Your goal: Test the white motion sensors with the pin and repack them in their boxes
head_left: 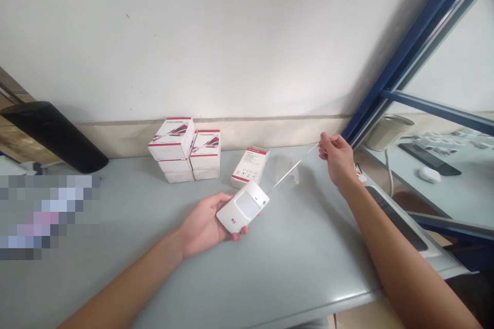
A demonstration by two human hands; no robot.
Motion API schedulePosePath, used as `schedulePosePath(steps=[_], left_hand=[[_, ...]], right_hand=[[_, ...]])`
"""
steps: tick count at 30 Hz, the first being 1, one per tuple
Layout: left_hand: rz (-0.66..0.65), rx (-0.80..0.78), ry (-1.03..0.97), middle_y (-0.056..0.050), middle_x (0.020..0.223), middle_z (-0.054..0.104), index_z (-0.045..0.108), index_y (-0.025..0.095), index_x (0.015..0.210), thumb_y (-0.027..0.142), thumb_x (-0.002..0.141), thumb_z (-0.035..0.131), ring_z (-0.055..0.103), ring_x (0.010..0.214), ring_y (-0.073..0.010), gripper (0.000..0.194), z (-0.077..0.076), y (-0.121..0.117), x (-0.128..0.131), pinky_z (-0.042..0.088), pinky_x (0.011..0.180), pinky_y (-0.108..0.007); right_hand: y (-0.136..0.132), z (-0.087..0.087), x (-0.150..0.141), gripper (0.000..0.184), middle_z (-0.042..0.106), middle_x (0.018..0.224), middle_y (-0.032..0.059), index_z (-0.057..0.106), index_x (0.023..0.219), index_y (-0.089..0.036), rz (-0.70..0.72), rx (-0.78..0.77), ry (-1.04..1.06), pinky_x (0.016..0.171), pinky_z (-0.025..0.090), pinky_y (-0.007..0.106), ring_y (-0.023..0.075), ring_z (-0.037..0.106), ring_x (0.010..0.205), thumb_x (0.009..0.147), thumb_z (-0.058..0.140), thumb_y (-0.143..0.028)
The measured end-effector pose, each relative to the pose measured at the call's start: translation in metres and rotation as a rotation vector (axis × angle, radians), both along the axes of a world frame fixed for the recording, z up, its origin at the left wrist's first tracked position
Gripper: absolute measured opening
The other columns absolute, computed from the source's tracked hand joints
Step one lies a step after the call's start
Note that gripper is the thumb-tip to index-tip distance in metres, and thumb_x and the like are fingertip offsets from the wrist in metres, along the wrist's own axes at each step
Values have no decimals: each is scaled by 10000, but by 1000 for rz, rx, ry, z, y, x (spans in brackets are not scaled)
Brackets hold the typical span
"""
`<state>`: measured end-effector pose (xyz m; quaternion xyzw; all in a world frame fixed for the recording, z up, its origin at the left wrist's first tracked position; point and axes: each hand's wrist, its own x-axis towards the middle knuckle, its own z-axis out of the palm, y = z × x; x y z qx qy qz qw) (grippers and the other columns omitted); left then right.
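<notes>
A white motion detector (pixel 241 209) with a pale sensor window lies in my left hand (pixel 206 223), whose fingers wrap round it from below. From the detector's top corner a thin metal telescopic antenna (pixel 291 170) stretches out long toward the upper right. My right hand (pixel 335 157) pinches the antenna's far end between thumb and fingers. Just behind the detector, a white and red box (pixel 250 164) rests on the grey table (pixel 270 277). Left of it, several similar boxes (pixel 173 139) are stacked near the wall.
A black cylindrical object (pixel 57 136) leans at the left. Right of my forearm lies a dark flat panel in a light frame (pixel 399 218). A blue-framed glass partition (pixel 424 108) bounds the right side. The pale wall (pixel 231 36) rises behind the table.
</notes>
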<state>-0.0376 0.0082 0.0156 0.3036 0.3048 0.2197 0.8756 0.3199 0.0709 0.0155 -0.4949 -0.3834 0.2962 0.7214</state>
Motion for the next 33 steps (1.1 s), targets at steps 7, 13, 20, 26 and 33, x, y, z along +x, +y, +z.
schedulePosePath(steps=[7,13,20,26,33], left_hand=[[122,-55,-48,-232,1168,711,621,104,1327,339,962,554,652,756,-242,439,2,-4,4,401,654,-330],[152,-49,-111,-224,1179,697,684,88,1250,354,1000,505,637,761,-239,407,4,-13,11,380,671,-336],[176,-38,-133,-208,1202,697,692,116,1286,372,1024,475,627,751,-229,425,6,-17,13,377,685,-345],[183,6,-129,-228,1219,696,695,86,1272,365,1023,459,635,751,-238,443,3,-17,12,389,681,-351],[285,-36,-128,-246,1239,698,683,63,1278,334,992,507,660,786,-268,430,0,-16,14,437,695,-366]], right_hand=[[-23,11,-53,386,499,628,-58,550,777,-257,138,32,-216,547,346,277,120,421,561,829,794,-551],[-49,11,-92,311,587,734,-12,608,786,-236,327,-9,-316,607,391,296,144,489,659,886,774,-479],[-73,5,-119,232,621,739,-4,634,771,-241,324,32,-447,667,436,322,160,497,697,937,726,-375],[-79,-2,-127,217,641,730,-17,651,778,-238,349,-11,-425,684,452,312,149,529,699,944,730,-354],[-64,3,-114,217,684,833,25,683,910,-239,306,74,-872,779,467,366,189,590,789,1044,573,-368]])
